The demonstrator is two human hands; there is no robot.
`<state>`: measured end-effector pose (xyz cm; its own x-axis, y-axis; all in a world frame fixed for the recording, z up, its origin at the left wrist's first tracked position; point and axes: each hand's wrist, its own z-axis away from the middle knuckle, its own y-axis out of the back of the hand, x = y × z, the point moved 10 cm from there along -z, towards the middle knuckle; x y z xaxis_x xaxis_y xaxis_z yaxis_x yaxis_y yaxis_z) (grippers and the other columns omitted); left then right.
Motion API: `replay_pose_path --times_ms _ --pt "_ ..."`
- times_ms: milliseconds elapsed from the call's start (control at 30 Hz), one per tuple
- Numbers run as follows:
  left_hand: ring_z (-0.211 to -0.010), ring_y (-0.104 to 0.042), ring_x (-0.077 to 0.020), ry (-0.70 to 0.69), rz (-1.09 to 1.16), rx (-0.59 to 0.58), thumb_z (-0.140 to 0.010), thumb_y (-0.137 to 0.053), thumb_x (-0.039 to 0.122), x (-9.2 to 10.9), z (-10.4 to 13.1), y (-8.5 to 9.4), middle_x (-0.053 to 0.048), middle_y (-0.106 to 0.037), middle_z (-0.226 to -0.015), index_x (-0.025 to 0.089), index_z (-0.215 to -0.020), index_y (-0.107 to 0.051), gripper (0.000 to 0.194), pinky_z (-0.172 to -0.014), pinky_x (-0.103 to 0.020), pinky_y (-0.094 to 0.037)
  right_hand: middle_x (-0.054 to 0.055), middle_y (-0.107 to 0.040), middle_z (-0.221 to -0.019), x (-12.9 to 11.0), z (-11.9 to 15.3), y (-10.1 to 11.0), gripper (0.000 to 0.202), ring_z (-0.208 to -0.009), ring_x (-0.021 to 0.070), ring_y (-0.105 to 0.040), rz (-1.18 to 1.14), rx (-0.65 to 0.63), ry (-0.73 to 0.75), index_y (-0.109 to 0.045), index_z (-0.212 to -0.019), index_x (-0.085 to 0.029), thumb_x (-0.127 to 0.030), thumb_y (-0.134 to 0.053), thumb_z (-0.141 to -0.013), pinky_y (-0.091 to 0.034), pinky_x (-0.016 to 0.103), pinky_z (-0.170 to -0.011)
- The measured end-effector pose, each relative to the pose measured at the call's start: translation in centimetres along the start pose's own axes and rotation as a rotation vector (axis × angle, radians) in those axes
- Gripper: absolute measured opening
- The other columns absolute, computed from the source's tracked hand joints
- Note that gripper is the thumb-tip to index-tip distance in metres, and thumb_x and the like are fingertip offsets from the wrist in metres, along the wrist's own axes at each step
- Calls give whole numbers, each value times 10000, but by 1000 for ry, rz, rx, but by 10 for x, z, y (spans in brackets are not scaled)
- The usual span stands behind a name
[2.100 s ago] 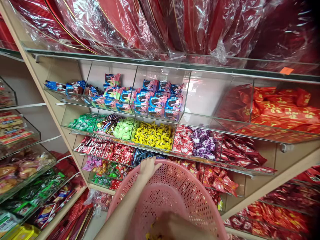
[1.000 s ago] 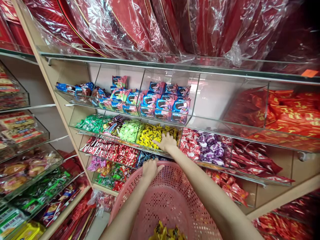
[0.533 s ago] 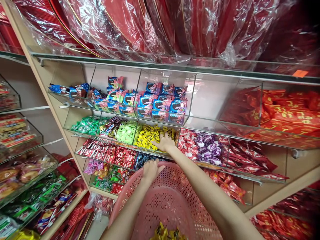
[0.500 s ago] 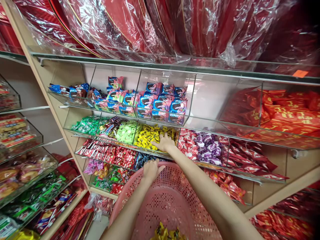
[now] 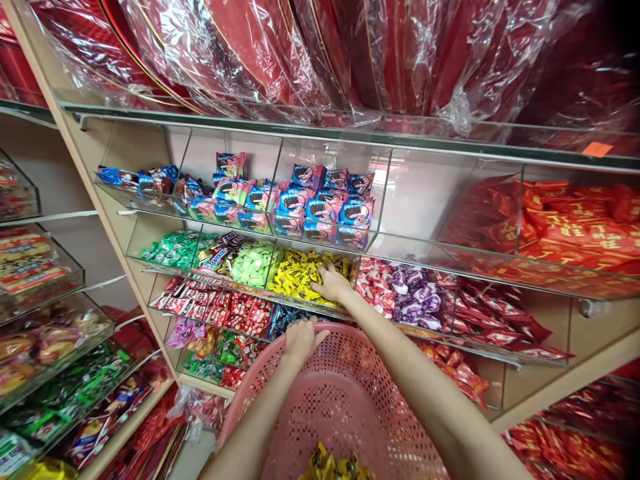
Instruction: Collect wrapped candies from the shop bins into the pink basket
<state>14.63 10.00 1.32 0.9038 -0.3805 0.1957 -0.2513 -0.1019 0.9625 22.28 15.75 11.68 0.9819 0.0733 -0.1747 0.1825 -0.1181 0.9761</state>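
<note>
My left hand (image 5: 301,340) grips the far rim of a pink plastic basket (image 5: 327,400), its fingers over the edge and its thumb on the inside. A small heap of yellow-wrapped candies (image 5: 333,463) lies at the bottom of the basket. Just beyond the rim, my right hand (image 5: 334,285) is down among yellow-wrapped candies (image 5: 295,277) in a clear shelf bin. Its thumb and fingers are apart, touching the wrappers, and the fingertips are partly hidden. No candy shows plainly in its grasp.
Clear dividers separate the yellow candies from green-wrapped sweets (image 5: 255,262) on the left and red-and-white ones (image 5: 375,287) on the right. Cookie packs (image 5: 320,207) fill the shelf above. A glass shelf edge (image 5: 320,130) runs overhead, under plastic-wrapped red items (image 5: 325,60).
My right hand has shifted slightly to the right within the yellow candies, its thumb drawn nearer the fingers. My left hand and the basket stay almost where they were.
</note>
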Motion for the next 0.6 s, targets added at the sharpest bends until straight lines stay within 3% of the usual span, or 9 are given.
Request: replay_pose_path --times_ms 167,333,600 --pt "-887 -603 -216 -2 -4 9 -793 -260 652 2 0 0 -99 -649 -916 199 -1020 -551 584 -760 -317 -419 136 -373 -1308 1 -3 -2 613 -1046 290 -531 7 17 -13 -396 -1228 -224 -600 -470 -750 -432 392 -810" --pt "-883 -605 -222 1 -4 15 -789 -249 660 1 1 3 -101 -653 -908 194 -1015 -556 602 -747 -318 -420 127 -405 -1288 -1 -6 0 498 -962 245 -580 22 35 12 -454 -1174 -239 -575 -396 -811 -434 352 -774" --pt "-854 -613 -230 18 -34 33 -797 -267 643 -4 2 5 -101 -656 -888 192 -1006 -561 578 -720 -322 -423 85 -483 -1189 -12 -3 4 456 -931 219 -582 7 49 168 -498 -1102 -253 -589 -424 -801 -420 321 -753"
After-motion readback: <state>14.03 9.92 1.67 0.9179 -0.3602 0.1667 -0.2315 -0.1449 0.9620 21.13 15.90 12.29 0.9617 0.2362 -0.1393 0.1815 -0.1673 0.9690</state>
